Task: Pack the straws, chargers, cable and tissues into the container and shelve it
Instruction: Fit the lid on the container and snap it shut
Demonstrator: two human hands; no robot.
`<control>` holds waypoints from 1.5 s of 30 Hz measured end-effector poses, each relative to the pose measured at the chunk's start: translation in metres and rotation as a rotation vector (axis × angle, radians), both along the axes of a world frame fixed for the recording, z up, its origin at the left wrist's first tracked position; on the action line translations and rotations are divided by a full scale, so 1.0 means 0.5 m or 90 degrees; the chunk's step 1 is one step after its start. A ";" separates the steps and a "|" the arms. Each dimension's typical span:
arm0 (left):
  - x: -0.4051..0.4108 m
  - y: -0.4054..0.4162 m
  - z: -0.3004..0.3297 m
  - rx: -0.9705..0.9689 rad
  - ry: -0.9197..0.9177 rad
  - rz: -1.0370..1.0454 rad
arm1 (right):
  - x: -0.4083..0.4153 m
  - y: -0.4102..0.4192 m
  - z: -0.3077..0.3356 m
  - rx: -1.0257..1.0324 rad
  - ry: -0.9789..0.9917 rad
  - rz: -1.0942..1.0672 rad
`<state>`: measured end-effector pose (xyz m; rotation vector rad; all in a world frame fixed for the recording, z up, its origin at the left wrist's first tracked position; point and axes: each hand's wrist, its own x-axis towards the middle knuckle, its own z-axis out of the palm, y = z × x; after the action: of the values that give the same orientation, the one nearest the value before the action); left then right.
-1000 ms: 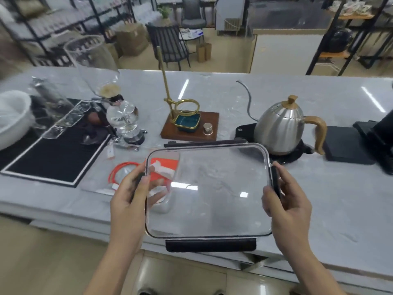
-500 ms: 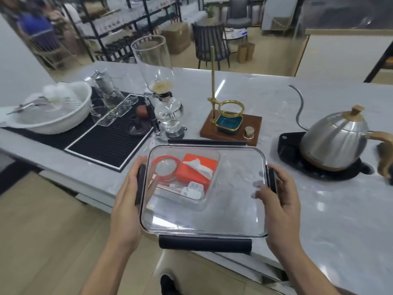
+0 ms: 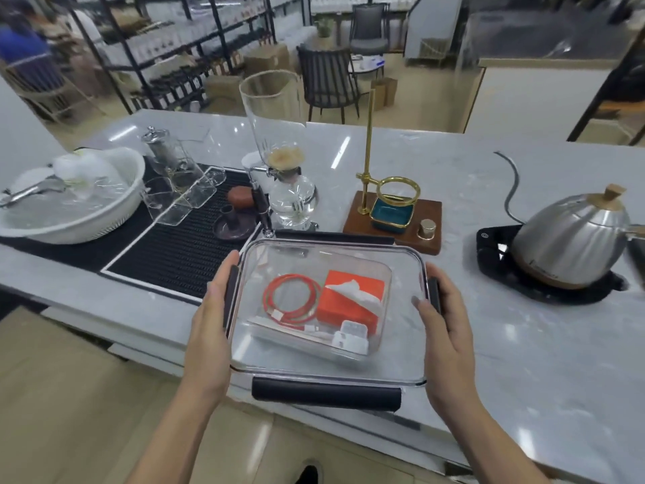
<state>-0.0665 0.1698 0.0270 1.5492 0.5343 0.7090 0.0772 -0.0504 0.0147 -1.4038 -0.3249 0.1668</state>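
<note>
A clear lid [image 3: 328, 372] with black clip flaps hangs level over the clear container [image 3: 384, 274] on the counter's front edge. My left hand [image 3: 209, 319] grips the lid's left flap; my right hand [image 3: 443, 326] grips its right flap. Through the lid I see a coiled red cable [image 3: 291, 298], an orange tissue pack [image 3: 352, 302], white chargers [image 3: 350, 338] and paper-wrapped straws [image 3: 289, 326] lying inside the container. Whether the lid touches the container's rim I cannot tell.
A siphon coffee maker [image 3: 282, 176] and a brass dripper stand [image 3: 394, 211] stand just behind the container. A steel kettle [image 3: 572, 239] sits at the right, a black mat [image 3: 167, 246] with glassware and a white bowl [image 3: 69, 197] at the left. Shelving [image 3: 167, 50] stands far back left.
Both hands carried the lid leftward until it came over the container with the cable, tissues and chargers. The view swung left with it, so the kettle shifted to the right edge.
</note>
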 end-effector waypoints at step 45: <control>0.101 0.201 -0.122 -0.019 0.012 -0.174 | -0.027 0.145 -0.072 -0.195 0.043 -0.167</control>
<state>-0.0160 0.2702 -0.0341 1.5645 0.3360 0.4760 0.0636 0.0220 -0.0211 -1.7254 -0.0574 0.0490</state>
